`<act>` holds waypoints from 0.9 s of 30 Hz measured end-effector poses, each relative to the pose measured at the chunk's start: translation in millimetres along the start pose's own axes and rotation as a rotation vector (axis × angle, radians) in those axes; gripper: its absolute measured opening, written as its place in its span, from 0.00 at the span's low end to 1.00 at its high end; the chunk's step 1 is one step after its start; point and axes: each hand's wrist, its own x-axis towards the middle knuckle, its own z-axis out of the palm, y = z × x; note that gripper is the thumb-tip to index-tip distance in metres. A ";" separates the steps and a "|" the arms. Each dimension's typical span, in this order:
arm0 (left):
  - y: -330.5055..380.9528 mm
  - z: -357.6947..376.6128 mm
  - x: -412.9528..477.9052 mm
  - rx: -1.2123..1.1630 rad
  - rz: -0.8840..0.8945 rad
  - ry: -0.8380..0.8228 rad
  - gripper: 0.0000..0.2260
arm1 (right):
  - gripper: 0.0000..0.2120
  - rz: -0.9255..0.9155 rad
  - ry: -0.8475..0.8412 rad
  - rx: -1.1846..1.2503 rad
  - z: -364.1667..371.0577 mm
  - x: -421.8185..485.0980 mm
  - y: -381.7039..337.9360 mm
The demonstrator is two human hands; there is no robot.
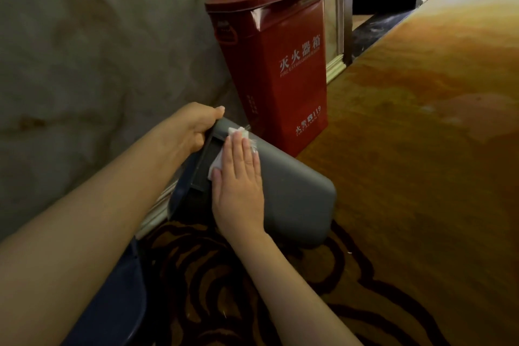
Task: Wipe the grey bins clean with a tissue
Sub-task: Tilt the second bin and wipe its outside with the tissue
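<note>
From my head camera, looking down: the grey bin (292, 196) lies tipped on its side on the patterned carpet (252, 289), its open mouth turned toward the pale wall (84, 50) on my left and its smooth broad side facing up. Just behind it stands a red fire extinguisher box (278, 64), close to the bin's far corner; I cannot tell whether they touch.

My left hand (196, 129) is curled closed around the bin's rim at the far upper corner, thumb on top, the fingers hidden over the edge. My right hand (238, 185) lies flat and open, palm down, pressing the white tissue (236, 132) onto the grey side near the rim; the tissue shows crumpled past my fingertips and along my thumb.

The bin looks like thin moulded plastic, so I judge it light and fairly stiff, yet apt to slide or rock on the carpet under a push. Its surface seems slick, so the rim is the sound place to hold it, as the lip gives my fingers something to hook. The tissue is soft and weak; I expect it to bunch or tear if I drag it hard over the rim's edge.
</note>
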 end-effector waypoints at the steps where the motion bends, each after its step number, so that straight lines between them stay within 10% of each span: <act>1: 1.4 -1.3 0.7 -0.004 -0.017 -0.001 0.12 | 0.26 -0.019 -0.008 -0.011 0.8 -2.8 0.6; 20: -28.2 -14.6 -3.8 -0.013 0.144 -0.216 0.18 | 0.24 0.619 -0.107 0.118 -19.6 4.4 146.0; 27: -26.9 -11.3 -3.2 -0.007 0.136 -0.138 0.18 | 0.23 0.441 -0.103 0.209 -19.0 31.3 128.9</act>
